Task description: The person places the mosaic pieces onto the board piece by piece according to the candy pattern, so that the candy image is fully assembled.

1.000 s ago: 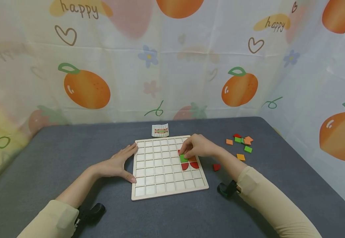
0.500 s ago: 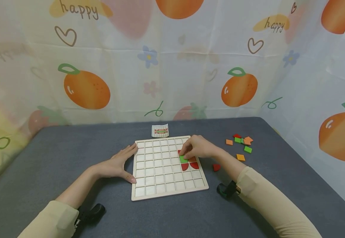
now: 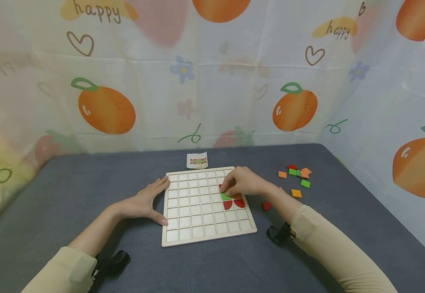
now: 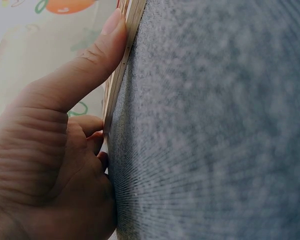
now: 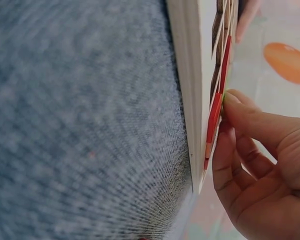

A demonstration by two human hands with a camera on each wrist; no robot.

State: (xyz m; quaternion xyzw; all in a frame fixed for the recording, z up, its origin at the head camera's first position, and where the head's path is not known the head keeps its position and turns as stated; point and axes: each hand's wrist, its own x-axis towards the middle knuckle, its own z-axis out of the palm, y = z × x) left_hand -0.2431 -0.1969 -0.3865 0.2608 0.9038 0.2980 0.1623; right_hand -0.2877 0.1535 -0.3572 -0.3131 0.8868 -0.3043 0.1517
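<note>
Left hand: grip spread wide, thumb parted from the fingers; the left edge of the grid board is touched by thumb and fingertips, and nothing is enclosed. The board is judged to be steadied by it.

Picture card: laid flat on the table, just beyond the board's far edge; a small coloured pattern is printed on a grid.

Green tile: placed at the right part of the board, with a red rounded piece in the cell just nearer; whether it is fully seated cannot be told.

Right hand: grip narrow, the green tile being held between thumb and fingers. The step in hand is judged to be the seating of this tile. For the next move, a light press until flush, then a clean release, is called for, so that neighbouring pieces are not disturbed.

Loose red piece: left on the table, near the board's right edge.

Loose orange tile: set on the table, farther right, apart from the board.
</note>
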